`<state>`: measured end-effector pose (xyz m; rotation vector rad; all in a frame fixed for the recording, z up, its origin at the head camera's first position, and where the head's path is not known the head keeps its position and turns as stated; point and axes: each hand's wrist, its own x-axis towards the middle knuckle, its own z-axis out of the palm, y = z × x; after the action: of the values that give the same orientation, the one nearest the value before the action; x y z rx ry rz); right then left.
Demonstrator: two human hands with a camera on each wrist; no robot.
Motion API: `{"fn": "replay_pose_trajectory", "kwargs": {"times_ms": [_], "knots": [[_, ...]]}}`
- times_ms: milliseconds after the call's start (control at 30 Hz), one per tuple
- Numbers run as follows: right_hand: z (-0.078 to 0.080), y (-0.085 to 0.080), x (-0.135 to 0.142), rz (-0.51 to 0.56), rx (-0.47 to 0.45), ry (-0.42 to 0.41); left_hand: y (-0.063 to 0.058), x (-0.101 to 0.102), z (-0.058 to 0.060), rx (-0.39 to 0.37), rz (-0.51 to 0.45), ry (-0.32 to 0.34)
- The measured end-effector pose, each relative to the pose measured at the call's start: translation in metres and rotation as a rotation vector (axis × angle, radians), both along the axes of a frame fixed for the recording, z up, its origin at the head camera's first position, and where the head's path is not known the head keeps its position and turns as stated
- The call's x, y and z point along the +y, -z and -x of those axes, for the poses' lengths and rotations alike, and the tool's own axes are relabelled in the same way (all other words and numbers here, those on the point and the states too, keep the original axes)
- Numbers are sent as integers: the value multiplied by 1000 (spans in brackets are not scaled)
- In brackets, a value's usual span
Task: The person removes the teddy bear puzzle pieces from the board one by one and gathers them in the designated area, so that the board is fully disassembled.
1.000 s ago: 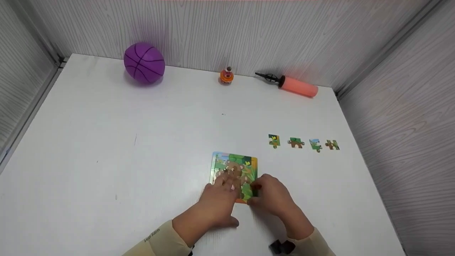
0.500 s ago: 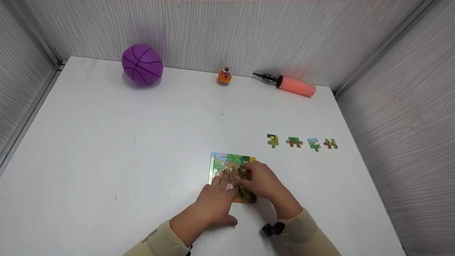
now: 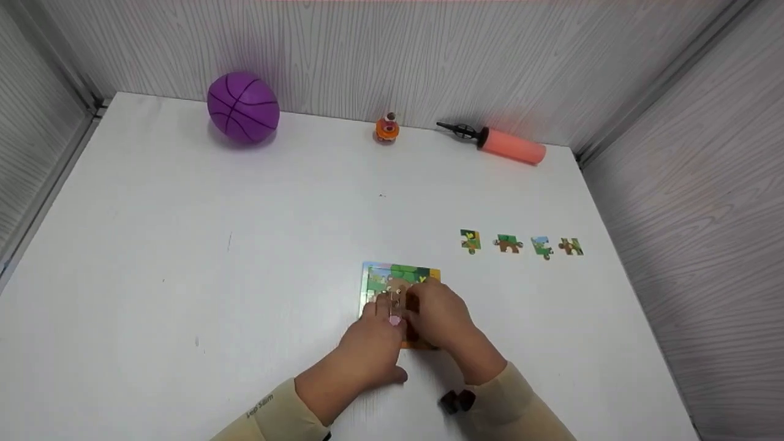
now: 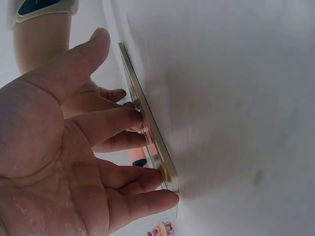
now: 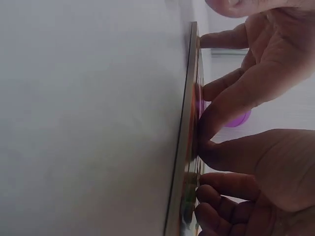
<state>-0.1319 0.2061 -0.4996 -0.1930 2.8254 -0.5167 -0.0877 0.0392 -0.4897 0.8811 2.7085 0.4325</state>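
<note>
A bear jigsaw puzzle board (image 3: 404,271) lies on the white table near the front. My left hand (image 3: 370,349) rests on its lower left part, fingers nearly straight and spread, thumb out over the table. In the left wrist view, its fingertips touch the board's face and edge. My right hand (image 3: 442,313) is over the right half of the board, fingers curled. In the right wrist view, thumb and fingers of the right hand (image 5: 280,172) come together at the board's face, at a puzzle piece mostly hidden by the fingers.
Several loose puzzle pieces (image 3: 508,244) lie in a row to the right, beyond the board. Along the back wall are a purple ball (image 3: 244,108), a small orange toy figure (image 3: 387,128) and a coral hand pump (image 3: 511,146). Walls border the table at the back and sides.
My right hand has moved from the board's right edge leftward and up onto its face, with its fingers closing in there. The left hand has stayed about where it was.
</note>
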Motion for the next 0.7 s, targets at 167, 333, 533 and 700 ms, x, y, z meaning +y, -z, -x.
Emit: {"fn": "replay_pose_trajectory", "kwargs": {"times_ms": [167,333,533,700], "knots": [[5,0,0,40,-43,12,0,1,1,5,18,5],[12,0,3,77,-105,18,1,3,1,22,47,15],[19,-2,5,114,-148,11,1,3,1,21,62,13],[22,-1,9,160,-159,23,1,3,1,7,73,12]]}}
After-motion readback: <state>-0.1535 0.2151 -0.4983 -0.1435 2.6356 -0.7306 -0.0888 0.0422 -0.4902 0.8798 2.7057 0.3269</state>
